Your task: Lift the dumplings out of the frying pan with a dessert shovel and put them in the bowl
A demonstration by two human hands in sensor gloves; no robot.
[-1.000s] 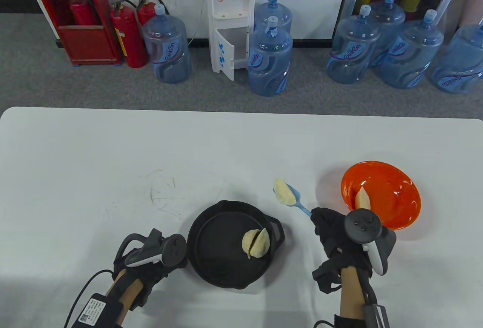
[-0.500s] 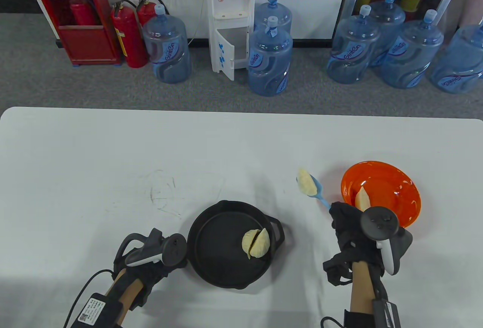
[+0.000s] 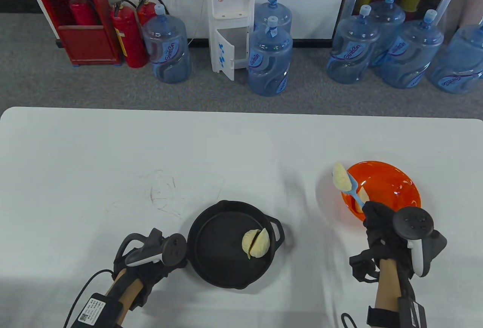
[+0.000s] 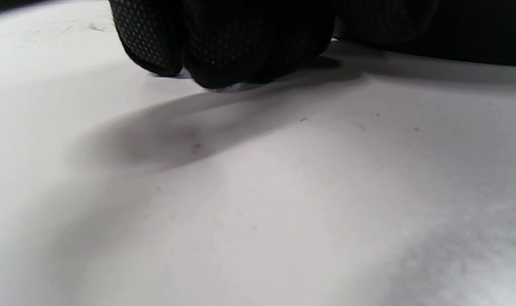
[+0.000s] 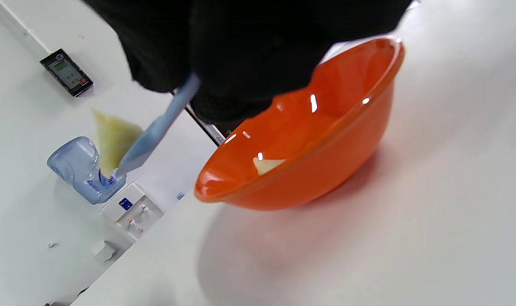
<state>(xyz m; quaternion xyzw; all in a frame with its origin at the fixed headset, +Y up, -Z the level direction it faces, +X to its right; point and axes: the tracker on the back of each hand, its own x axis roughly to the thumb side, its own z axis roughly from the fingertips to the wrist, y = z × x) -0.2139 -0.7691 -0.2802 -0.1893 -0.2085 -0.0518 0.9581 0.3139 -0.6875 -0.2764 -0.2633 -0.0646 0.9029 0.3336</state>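
The dumpling (image 3: 340, 177) you carried sat on the blade of the blue dessert shovel (image 3: 354, 189), raised just over the left rim of the orange bowl (image 3: 400, 188), not yet in it; in the right wrist view the dumpling (image 5: 111, 138) leaned against the shovel (image 5: 156, 129) beside the bowl (image 5: 325, 170). Your right hand (image 3: 381, 226) had its grip curled round the shovel handle, tracker on its back, positioned just near the bowl's front edge. One dumpling piece (image 5: 267, 164) already lay inside the bowl, mostly hidden behind the shovel in the table view. Two more dumplings (image 3: 256, 243) lay pressed side by side in the black frying pan (image 3: 219, 264), toward its right side, near the small loop handle. The pan sat on the white surface (image 3: 113, 154) well left of the bowl. Your left hand (image 3: 149, 264) rested on the surface just beside the pan's left rim; in the left wrist view its fingers (image 4: 224, 46) were curled under against the surface and held nothing. Behind the surface stood water jugs (image 3: 269, 60), a white dispenser (image 3: 230, 18), and red extinguishers (image 3: 128, 33).
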